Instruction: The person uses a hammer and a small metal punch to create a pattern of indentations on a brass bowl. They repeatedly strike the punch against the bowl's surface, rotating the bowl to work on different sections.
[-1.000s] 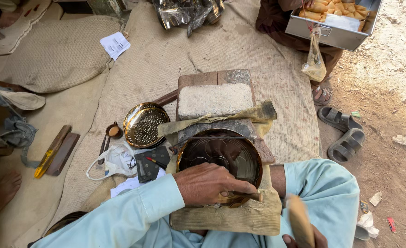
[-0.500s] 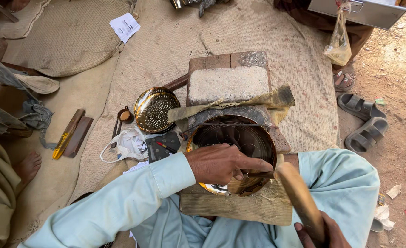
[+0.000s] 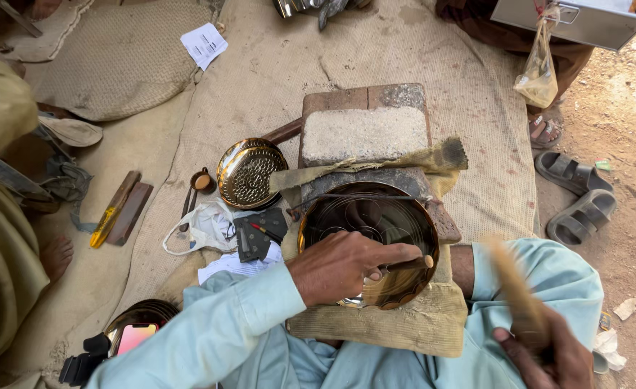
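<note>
A round brass bowl (image 3: 375,216) with an engraved pattern rests on a folded cloth pad (image 3: 404,324) in front of me. My left hand (image 3: 339,265) lies over its near rim, fingers closed on a thin metal punch (image 3: 408,264) whose tip sits inside the bowl. My right hand (image 3: 548,353) is raised at the lower right, gripping a wooden mallet handle (image 3: 512,288) that is blurred by motion. Both my sleeves are light blue.
A stone block (image 3: 364,133) on a wooden base sits beyond the bowl. A perforated brass dish (image 3: 249,173), small cup (image 3: 203,180), wooden-handled tools (image 3: 116,209), cloth scraps and paper lie left. A person in tan clothes (image 3: 1,238) sits at left. Sandals (image 3: 573,194) lie on dirt right.
The view has shifted closer to the bowl. My right hand with the mallet has moved right and lower in the frame, still blurred. My left hand stays on the bowl with the punch.
</note>
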